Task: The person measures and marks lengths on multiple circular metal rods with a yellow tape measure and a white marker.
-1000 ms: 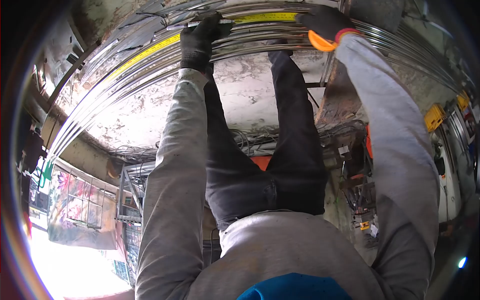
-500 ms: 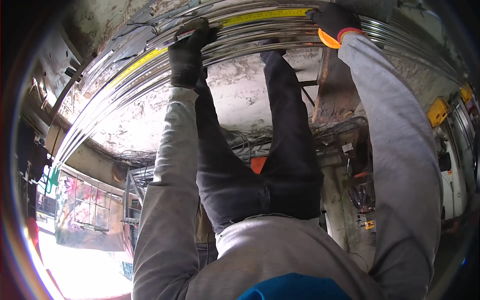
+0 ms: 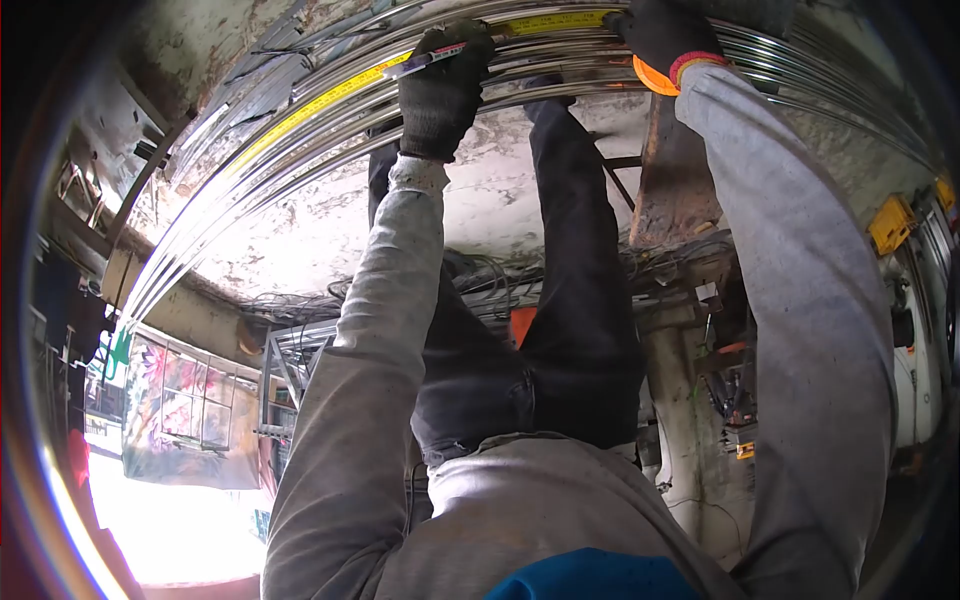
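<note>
A yellow tape measure blade lies stretched along a bundle of long, thin metal rods. My left hand, in a dark knit glove, is closed around a slim marker pen and rests over the blade and rods. My right hand, in a dark glove with a red cuff, is closed at the right end of the visible blade. A rounded orange piece shows beneath that hand; it looks like the tape's case, though the glove hides most of it.
My legs stand below the rods. A rusty upright plate is right of them. Tangled cables lie along the floor edge. A floral curtain hangs at left, and a yellow tool case sits at right.
My left hand has slid right along the rods, closer to my right hand, with the marker pen showing more clearly. The right hand stays nearly in place.
</note>
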Demonstrator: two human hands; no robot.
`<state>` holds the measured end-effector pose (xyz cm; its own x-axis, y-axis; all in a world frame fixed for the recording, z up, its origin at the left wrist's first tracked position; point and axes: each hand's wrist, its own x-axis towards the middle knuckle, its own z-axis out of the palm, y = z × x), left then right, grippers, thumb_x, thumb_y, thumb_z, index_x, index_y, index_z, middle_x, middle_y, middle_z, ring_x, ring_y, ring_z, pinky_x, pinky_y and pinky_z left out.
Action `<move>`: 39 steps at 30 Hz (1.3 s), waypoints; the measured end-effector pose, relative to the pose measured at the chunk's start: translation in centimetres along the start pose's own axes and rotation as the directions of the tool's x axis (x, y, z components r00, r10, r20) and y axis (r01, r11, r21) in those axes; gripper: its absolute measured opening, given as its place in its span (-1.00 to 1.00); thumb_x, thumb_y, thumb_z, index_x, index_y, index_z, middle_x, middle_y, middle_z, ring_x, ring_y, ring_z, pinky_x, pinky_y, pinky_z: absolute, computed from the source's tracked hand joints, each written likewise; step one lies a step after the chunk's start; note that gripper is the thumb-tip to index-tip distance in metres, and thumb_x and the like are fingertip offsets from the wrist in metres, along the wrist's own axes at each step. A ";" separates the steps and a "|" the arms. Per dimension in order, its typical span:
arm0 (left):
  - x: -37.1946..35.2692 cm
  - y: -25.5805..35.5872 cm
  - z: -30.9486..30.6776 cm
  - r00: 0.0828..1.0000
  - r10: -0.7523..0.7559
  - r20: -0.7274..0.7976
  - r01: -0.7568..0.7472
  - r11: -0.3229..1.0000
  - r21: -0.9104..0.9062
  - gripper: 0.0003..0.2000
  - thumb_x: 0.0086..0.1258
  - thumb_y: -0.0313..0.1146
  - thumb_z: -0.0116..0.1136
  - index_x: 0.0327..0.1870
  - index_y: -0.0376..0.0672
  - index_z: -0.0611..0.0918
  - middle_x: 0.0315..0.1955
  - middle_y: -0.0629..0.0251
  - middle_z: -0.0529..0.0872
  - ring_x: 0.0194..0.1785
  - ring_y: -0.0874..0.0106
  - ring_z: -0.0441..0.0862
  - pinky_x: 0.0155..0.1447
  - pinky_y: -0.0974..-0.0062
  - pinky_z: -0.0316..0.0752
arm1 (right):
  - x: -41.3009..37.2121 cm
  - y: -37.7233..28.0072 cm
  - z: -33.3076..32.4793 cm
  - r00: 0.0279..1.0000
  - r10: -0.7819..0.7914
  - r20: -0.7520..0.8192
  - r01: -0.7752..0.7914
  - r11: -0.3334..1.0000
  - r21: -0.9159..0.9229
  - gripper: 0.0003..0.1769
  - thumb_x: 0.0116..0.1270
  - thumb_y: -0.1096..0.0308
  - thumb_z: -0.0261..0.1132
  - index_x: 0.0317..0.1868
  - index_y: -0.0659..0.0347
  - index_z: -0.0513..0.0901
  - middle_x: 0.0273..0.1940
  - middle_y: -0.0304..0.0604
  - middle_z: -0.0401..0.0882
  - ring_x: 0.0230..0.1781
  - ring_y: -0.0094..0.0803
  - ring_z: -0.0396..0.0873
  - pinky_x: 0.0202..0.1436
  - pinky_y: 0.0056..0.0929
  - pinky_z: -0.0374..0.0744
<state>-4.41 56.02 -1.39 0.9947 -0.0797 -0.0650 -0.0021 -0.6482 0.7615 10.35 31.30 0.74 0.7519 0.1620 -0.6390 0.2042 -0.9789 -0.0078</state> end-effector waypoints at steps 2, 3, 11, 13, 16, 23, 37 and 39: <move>0.0 -0.1 0.0 1.000 -0.006 -0.001 0.006 1.000 -0.002 -0.64 0.05 -0.62 0.25 -0.08 -0.10 0.68 -0.13 0.26 0.71 -0.11 0.20 0.66 -0.10 0.33 0.60 | -0.3 -0.1 -0.1 0.998 -0.047 -0.037 0.047 0.999 0.009 -0.57 0.24 -0.05 0.36 -0.43 0.21 0.78 -0.41 0.18 0.72 -0.32 0.11 0.74 -0.18 0.01 0.66; 0.0 -0.2 0.1 1.000 -0.010 -0.005 0.010 1.000 -0.010 -0.64 0.04 -0.63 0.25 -0.09 -0.10 0.68 -0.14 0.26 0.71 -0.11 0.19 0.66 -0.11 0.32 0.60 | -0.4 0.0 0.1 0.993 -0.090 -0.077 0.091 0.996 0.009 -0.57 0.24 -0.04 0.36 -0.44 0.21 0.78 -0.42 0.17 0.72 -0.32 0.11 0.74 -0.19 0.02 0.66; 0.1 -0.1 0.5 0.999 -0.008 -0.035 0.008 1.000 -0.009 -0.68 0.07 -0.63 0.23 -0.13 -0.07 0.67 -0.14 0.28 0.73 -0.08 0.18 0.66 -0.07 0.30 0.60 | 0.0 0.4 0.6 0.998 -0.050 -0.040 0.050 0.999 0.000 -0.59 0.24 -0.03 0.37 -0.42 0.19 0.78 -0.41 0.17 0.72 -0.32 0.09 0.74 -0.18 0.01 0.66; 0.0 -0.1 0.5 0.999 -0.004 -0.034 0.005 0.999 0.037 -0.69 0.08 -0.63 0.23 -0.13 -0.06 0.67 -0.14 0.28 0.73 -0.08 0.18 0.66 -0.06 0.29 0.60 | 0.0 0.2 0.5 0.998 -0.051 -0.038 0.051 0.999 0.011 -0.59 0.23 -0.03 0.38 -0.42 0.20 0.78 -0.41 0.16 0.72 -0.32 0.09 0.74 -0.18 0.01 0.66; 0.0 -0.2 0.4 0.999 -0.045 0.013 0.045 0.998 -0.053 -0.72 0.26 -0.68 0.09 -0.10 -0.16 0.73 -0.17 0.22 0.70 -0.22 0.35 0.72 -0.14 0.45 0.63 | 0.1 0.2 0.5 0.998 -0.046 -0.036 0.046 0.999 0.000 -0.60 0.21 -0.02 0.39 -0.41 0.20 0.78 -0.41 0.17 0.72 -0.32 0.09 0.74 -0.17 0.01 0.66; 0.0 -0.1 0.3 1.000 -0.011 -0.006 0.011 0.999 -0.037 -0.69 0.24 -0.69 0.10 -0.07 -0.15 0.74 -0.14 0.21 0.69 -0.22 0.35 0.72 -0.17 0.43 0.63 | 0.1 0.2 0.2 0.997 -0.066 -0.044 0.066 0.998 0.006 -0.61 0.23 -0.01 0.38 -0.42 0.19 0.78 -0.40 0.16 0.72 -0.31 0.10 0.74 -0.16 0.02 0.66; 0.0 -0.4 0.6 0.996 0.087 -0.035 -0.083 0.992 0.090 -0.62 0.10 -0.72 0.13 -0.06 -0.15 0.72 -0.14 0.21 0.69 -0.21 0.30 0.72 -0.16 0.39 0.65 | 0.2 0.4 0.7 0.996 -0.084 -0.044 0.080 0.994 -0.071 -0.65 0.26 0.05 0.38 -0.47 0.16 0.77 -0.45 0.12 0.72 -0.35 0.06 0.74 -0.20 0.01 0.64; 0.0 -0.3 0.6 0.998 0.052 -0.027 -0.051 0.998 0.031 -0.64 0.13 -0.72 0.12 -0.07 -0.16 0.72 -0.15 0.21 0.70 -0.21 0.30 0.72 -0.16 0.41 0.64 | 0.3 0.4 0.7 0.994 -0.108 -0.029 0.106 0.992 -0.066 -0.66 0.26 0.07 0.37 -0.47 0.17 0.77 -0.45 0.13 0.72 -0.35 0.07 0.74 -0.20 0.01 0.64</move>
<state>-4.47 55.79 -1.98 0.9957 -0.0927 -0.0083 -0.0558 -0.6663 0.7436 10.20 30.86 0.06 0.7435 0.2705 -0.6117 0.3235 -0.9459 -0.0250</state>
